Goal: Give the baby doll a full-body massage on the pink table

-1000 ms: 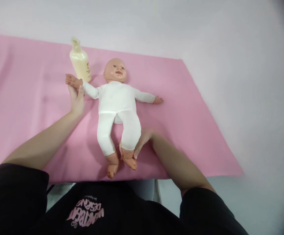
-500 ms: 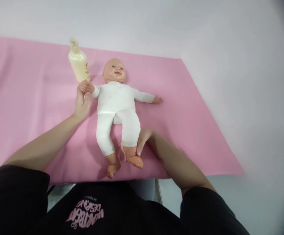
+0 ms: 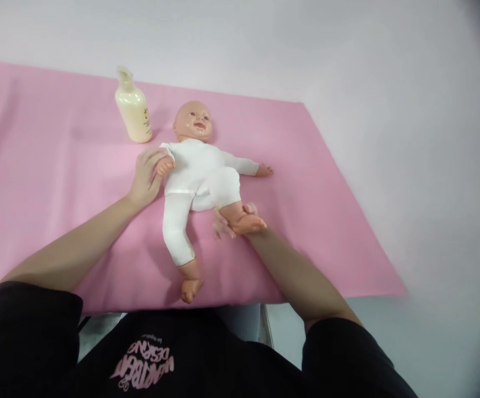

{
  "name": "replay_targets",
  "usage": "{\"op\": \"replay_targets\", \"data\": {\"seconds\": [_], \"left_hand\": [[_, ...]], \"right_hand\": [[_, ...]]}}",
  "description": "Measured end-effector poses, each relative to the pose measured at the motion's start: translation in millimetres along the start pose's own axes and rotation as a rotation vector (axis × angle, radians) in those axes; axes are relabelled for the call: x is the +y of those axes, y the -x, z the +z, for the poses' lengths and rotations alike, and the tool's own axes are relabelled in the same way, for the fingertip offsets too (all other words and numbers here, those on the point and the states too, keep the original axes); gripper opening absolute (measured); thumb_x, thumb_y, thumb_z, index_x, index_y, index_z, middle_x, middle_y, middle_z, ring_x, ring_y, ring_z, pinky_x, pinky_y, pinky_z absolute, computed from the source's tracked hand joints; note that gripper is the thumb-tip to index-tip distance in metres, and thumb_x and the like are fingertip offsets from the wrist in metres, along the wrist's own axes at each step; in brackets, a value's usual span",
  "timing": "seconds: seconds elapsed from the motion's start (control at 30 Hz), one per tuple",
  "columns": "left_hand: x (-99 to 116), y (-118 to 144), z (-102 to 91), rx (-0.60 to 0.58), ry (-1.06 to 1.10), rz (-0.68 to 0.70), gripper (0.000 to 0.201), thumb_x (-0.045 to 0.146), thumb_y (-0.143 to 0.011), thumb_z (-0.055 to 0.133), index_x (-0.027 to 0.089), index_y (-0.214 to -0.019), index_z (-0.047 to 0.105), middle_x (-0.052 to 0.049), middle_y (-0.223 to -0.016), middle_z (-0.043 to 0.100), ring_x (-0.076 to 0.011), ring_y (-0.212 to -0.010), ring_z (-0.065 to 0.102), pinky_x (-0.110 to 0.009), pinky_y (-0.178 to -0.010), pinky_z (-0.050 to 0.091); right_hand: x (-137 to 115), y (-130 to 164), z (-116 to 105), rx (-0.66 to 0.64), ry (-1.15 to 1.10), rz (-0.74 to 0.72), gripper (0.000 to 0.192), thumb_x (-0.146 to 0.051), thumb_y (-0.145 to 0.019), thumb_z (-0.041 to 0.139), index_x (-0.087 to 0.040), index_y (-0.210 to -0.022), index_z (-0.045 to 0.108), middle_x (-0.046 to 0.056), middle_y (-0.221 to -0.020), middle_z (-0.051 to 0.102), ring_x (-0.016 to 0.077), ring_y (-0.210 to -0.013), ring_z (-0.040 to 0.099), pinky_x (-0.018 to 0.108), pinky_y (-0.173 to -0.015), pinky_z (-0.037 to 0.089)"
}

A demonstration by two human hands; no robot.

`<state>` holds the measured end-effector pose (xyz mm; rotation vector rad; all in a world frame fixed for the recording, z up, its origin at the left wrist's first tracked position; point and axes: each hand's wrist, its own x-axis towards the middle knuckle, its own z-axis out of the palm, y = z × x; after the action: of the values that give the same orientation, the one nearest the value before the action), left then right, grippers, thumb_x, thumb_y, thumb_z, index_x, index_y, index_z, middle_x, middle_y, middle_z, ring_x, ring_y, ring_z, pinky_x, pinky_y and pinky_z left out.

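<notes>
A baby doll [image 3: 198, 166] with a white cloth body lies on its back, head away from me. My left hand [image 3: 147, 176] is closed round the doll's forearm and holds it bent in against the chest side. From underneath, my right hand [image 3: 225, 221] grips the ankle of the doll's leg on the right. That leg is bent, its knee raised toward the belly and its foot [image 3: 248, 223] off the cloth. Part of my right palm is hidden behind the foot. The other leg [image 3: 177, 229] lies stretched toward me, and the far-side arm [image 3: 243, 165] is spread outward.
A pale yellow pump bottle [image 3: 134, 113] stands upright just beyond my left hand. Pink cloth [image 3: 318, 237] covers the surface, its front edge close to my body. Beyond it is a plain whitish area [image 3: 409, 138].
My right hand has pushed the doll's leg up and bent it at the knee. My left hand has moved the doll's arm inward, toward its body.
</notes>
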<state>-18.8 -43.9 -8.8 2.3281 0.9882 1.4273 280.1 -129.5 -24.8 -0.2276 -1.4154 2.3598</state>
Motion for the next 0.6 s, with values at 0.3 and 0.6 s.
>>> {"op": "replay_targets", "data": {"seconds": [0.3, 0.6], "left_hand": [[1, 0, 2.7, -0.228, -0.131, 0.141, 0.042, 0.046, -0.104, 0.042, 0.031, -0.136, 0.063, -0.014, -0.144, 0.056, -0.0337, -0.134, 0.048, -0.061, -0.116, 0.034], [3, -2, 5.9, -0.298, -0.152, 0.157, 0.04, 0.048, -0.105, 0.041, 0.033, -0.129, 0.07, -0.013, -0.138, 0.061, -0.0325, -0.133, 0.048, -0.06, -0.115, 0.037]], "right_hand": [[-14, -13, 11, 0.245, -0.209, -0.192, 0.051, -0.07, -0.091, 0.05, -0.02, -0.081, 0.054, -0.005, -0.053, 0.05, 0.012, -0.048, 0.041, 0.027, -0.057, 0.052], [-15, -16, 14, 0.463, -0.16, -0.113, 0.047, -0.063, -0.087, 0.053, -0.017, -0.08, 0.06, -0.003, -0.053, 0.051, 0.0117, -0.045, 0.041, 0.027, -0.049, 0.05]]}}
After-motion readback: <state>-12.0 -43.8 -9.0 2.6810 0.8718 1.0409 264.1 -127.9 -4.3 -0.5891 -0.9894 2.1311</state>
